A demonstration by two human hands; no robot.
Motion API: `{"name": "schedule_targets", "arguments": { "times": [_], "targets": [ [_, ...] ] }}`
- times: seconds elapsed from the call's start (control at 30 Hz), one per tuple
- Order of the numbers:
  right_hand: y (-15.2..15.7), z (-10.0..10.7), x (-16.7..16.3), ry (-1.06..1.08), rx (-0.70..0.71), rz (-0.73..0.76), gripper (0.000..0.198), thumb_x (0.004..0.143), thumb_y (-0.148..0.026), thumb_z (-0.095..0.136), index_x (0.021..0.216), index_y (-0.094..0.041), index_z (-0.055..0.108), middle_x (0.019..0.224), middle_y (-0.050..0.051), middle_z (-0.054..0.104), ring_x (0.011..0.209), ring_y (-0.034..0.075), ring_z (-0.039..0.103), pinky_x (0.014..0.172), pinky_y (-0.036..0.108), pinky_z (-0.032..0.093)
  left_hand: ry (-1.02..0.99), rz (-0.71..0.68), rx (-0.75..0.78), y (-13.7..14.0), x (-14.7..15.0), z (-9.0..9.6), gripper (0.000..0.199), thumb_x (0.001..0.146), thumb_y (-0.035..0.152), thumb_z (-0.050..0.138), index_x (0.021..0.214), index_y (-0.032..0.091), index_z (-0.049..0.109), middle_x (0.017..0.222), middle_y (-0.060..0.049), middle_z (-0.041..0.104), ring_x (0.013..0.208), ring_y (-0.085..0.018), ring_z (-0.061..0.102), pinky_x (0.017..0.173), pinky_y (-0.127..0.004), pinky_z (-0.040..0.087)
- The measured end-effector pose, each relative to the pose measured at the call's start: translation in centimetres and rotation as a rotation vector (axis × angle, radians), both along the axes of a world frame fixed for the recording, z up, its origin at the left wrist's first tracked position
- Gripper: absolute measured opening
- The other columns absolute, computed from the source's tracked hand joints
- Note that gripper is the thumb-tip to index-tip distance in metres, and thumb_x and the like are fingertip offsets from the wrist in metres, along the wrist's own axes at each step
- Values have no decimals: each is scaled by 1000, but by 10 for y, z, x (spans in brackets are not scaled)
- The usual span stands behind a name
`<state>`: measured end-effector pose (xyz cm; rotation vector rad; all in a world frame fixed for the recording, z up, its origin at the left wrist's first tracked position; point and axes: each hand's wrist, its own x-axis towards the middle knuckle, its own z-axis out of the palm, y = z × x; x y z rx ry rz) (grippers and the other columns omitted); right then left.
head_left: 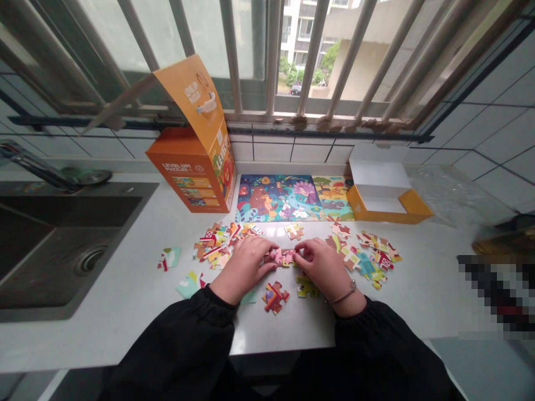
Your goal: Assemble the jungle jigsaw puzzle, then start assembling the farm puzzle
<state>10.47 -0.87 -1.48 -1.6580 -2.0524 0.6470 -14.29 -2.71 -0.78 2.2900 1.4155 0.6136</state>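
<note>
My left hand (251, 260) and my right hand (320, 264) meet over the middle of the white counter. Between their fingertips are pink and yellow-green puzzle pieces (284, 256), each hand pinching one end. Whether the pieces interlock, I cannot tell. Just below lies a red puzzle piece (275, 297), and a yellow-green piece (306, 286) sits partly behind my right wrist. Beyond my fingers rests a tan piece (294, 230). A heap of mixed pieces (213, 242) spreads by my left hand, another heap (371, 256) by my right. Light green pieces (190, 285) are near my left sleeve.
An orange puzzle box (188, 172) stands at the back left with its lid flap raised. Picture sheets (280, 197) lie against the tiled wall, beside an opened yellow box (388, 209). A sink (75, 262) is at the left, clear plastic wrap (443, 192) at the right.
</note>
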Motion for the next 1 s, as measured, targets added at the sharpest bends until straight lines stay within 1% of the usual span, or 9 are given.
{"name": "schedule_targets", "arguments": {
  "times": [0.1, 0.23, 0.33, 0.5, 0.6, 0.67, 0.83, 0.93, 1.0],
  "targets": [
    [0, -4, 0, 24, 54, 12, 19, 92, -28, 78, 110, -23, 79, 99, 5, 70, 82, 20, 68, 80, 34, 55, -11, -5, -17, 0, 0, 1, 35, 90, 23, 90, 119, 26, 71, 122, -5, 76, 117, -29, 65, 104, -45, 47],
    [0, -7, 1, 63, 49, 79, 10, 97, -27, 73, 103, -27, 80, 102, 4, 68, 84, 20, 68, 84, 35, 55, -13, -6, -15, 0, -1, 2, 32, 90, 24, 89, 117, 25, 71, 120, -5, 75, 116, -29, 65, 101, -44, 48],
    [0, -8, 1, 89, 42, 103, 10, 97, -23, 72, 101, -27, 81, 105, 4, 70, 86, 20, 69, 86, 35, 56, -8, -11, -12, 0, -1, 1, 31, 90, 24, 89, 116, 25, 71, 118, -6, 75, 116, -30, 64, 102, -44, 48],
    [-2, -7, 1, 105, 81, 183, 11, 101, -23, 70, 107, -26, 78, 115, 7, 71, 105, 24, 73, 95, 38, 58, -5, -18, -8, 1, -1, 2, 31, 91, 24, 88, 116, 25, 71, 118, -6, 74, 117, -30, 64, 101, -44, 48],
    [-4, -8, 2, 95, 107, 303, 28, 98, -30, 77, 125, -27, 74, 134, 9, 69, 119, 27, 71, 100, 40, 60, 0, -25, 0, 1, -1, 3, 29, 92, 23, 87, 116, 25, 71, 119, -6, 74, 118, -30, 64, 101, -43, 48],
    [-5, -9, 2, 86, 101, 326, 38, 94, -30, 83, 131, -28, 73, 138, 10, 68, 120, 28, 72, 99, 41, 61, 7, -28, 4, 1, 0, 4, 30, 92, 23, 87, 116, 25, 70, 119, -6, 74, 119, -30, 63, 102, -44, 48],
    [-3, -11, 4, 145, 75, 252, 48, 88, -24, 88, 134, -28, 72, 123, 9, 71, 112, 28, 72, 100, 43, 61, 18, -18, 11, 1, -1, 1, 32, 91, 25, 89, 118, 26, 71, 119, -6, 74, 120, -31, 63, 103, -46, 48],
    [-1, -8, 7, 198, 59, 200, 32, 93, -26, 81, 125, -25, 76, 108, 7, 72, 99, 25, 72, 94, 41, 60, 16, -9, 24, 2, -2, -1, 42, 89, 25, 90, 126, 26, 70, 123, -7, 74, 123, -32, 63, 106, -47, 47],
    [0, -6, 9, 262, -9, 134, 20, 99, -34, 73, 116, -26, 79, 96, 5, 72, 84, 22, 69, 81, 38, 60, 21, 7, 46, 3, -2, -3, 54, 88, 24, 91, 136, 27, 67, 129, -9, 73, 127, -34, 61, 110, -50, 46]
  ]
}}
